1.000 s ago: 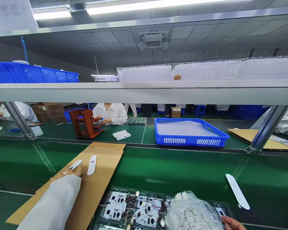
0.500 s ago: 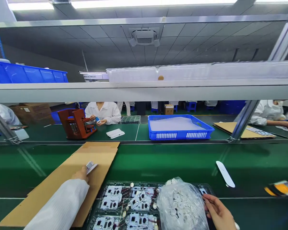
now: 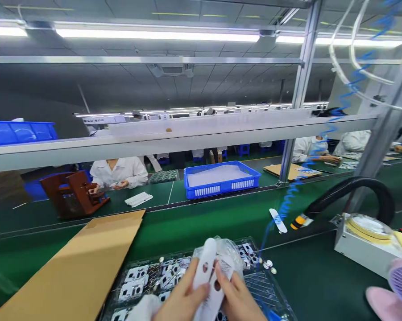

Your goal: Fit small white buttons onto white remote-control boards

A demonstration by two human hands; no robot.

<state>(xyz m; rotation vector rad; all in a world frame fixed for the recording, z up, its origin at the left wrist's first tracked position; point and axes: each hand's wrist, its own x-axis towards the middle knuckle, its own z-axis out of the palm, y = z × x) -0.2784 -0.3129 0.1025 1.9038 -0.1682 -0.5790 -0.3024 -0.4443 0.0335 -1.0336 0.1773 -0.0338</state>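
My left hand (image 3: pixel 184 296) is closed around a long white plastic shell (image 3: pixel 208 256) with rounded ends and a small oval hole. Close beside it, my right hand (image 3: pixel 238 296) grips a second white plastic shell (image 3: pixel 213 301), which has a dark oval opening. The two pieces lean together; whether they touch along their length I cannot tell. Behind and beneath them is a clear plastic bag (image 3: pixel 233 250) of small white parts, partly hidden by the hands. Under the bag lies a clear tray (image 3: pixel 264 290) with several metal-and-black assemblies (image 3: pixel 134 281) in its compartments.
Cardboard sheets (image 3: pixel 70 267) lie at left. On the green conveyor rests a white strip (image 3: pixel 278 220). Beyond stand a blue basket (image 3: pixel 222 185) and a dark red press (image 3: pixel 75 194). A black hose (image 3: pixel 341 191), a grey box (image 3: pixel 358 249) and a pink fan (image 3: pixel 401 281) are at right. Co-workers sit opposite.
My view has swung right. My left hand has come from above the cardboard, and my right hand from the bag's right side, to meet over the tray, each holding a white shell.
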